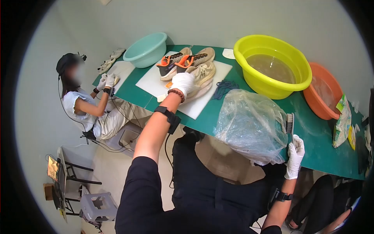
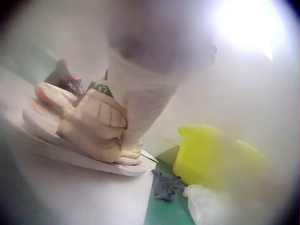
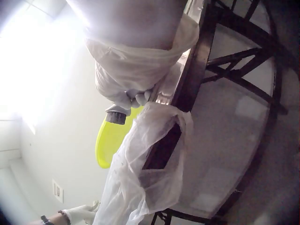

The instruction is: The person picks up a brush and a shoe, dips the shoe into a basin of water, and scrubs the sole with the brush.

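On the green table [image 1: 317, 146], upper centre of the frame, a cream shoe [image 1: 203, 74], probably light and pliant, best held by its heel, lies under the left grip [image 1: 182, 84], its finger closure unclear from here, while the right grip [image 1: 295, 156] clasps a brush [image 1: 290, 124].

On the green table [image 1: 311, 136], a white rectangular board [image 1: 221, 72] bears dark orange-trimmed sneakers [image 1: 180, 64] and, right of them, a beige sneaker [image 1: 202, 74]. A light-blue round plastic basin [image 1: 146, 58] stands left of the board; blue laces [image 1: 225, 89] lie just right. Farther right, a clear plastic bag [image 1: 251, 124] sits before a yellow round plastic basin [image 1: 259, 86], a grey-bristled brush [image 1: 290, 124] beside it.
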A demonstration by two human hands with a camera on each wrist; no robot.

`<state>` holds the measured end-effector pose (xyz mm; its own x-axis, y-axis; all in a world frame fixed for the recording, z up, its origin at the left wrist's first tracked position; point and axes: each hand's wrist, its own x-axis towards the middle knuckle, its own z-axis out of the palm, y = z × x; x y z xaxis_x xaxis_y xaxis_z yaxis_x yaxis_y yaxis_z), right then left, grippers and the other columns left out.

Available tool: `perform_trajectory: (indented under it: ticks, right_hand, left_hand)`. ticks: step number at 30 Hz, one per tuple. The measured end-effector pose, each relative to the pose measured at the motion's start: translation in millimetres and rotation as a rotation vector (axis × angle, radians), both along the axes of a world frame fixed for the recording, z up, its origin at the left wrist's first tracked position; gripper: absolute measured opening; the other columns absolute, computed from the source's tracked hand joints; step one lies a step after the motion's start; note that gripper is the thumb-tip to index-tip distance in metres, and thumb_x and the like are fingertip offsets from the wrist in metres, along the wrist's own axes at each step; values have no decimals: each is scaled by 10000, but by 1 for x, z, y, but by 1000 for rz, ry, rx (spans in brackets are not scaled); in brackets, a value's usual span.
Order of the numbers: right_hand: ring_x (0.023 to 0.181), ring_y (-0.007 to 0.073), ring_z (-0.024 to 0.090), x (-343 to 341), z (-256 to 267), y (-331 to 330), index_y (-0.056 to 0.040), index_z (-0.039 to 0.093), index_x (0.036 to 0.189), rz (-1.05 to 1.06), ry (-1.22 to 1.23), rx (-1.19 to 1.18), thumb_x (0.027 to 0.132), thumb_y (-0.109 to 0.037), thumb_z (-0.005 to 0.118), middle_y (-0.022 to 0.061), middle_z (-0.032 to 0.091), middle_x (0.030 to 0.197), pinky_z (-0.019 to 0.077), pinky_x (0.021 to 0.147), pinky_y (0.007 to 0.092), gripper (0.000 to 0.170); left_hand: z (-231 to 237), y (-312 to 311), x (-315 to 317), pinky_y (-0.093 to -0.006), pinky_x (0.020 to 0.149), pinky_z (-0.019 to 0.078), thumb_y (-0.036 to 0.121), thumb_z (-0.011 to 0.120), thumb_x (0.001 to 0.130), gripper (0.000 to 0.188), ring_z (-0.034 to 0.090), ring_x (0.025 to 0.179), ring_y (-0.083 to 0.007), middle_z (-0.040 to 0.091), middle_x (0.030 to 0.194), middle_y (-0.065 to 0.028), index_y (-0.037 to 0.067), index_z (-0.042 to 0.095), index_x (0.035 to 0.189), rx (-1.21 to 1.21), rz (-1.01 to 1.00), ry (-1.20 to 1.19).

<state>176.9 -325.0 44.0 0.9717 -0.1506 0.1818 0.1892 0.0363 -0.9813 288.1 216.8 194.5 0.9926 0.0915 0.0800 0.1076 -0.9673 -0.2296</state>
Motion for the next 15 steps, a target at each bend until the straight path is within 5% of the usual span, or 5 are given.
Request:
perform_trajectory:
  ticks: [9,15]
  right_hand:
    - [1061,102,602,3,1,-1,-10,600,1297,12,100,29,938,28,619,43,654,1227,458,939,237,361]
    - [681,4,464,-2,18,8,-31,605,1289,10,79,60,944,-6,629,-55,616,977,361,586,162,347]
  left_hand:
    - [-39,-4,-17,-482,703,558,250,580,929,213,716,855,-329,726,944,-114,160,688,1089,-46,-160,-268]
    - [-11,10,-27,-476,786,540,336,597,962,270,692,939,-356,715,1015,-158,116,706,1076,-264,-188,-224]
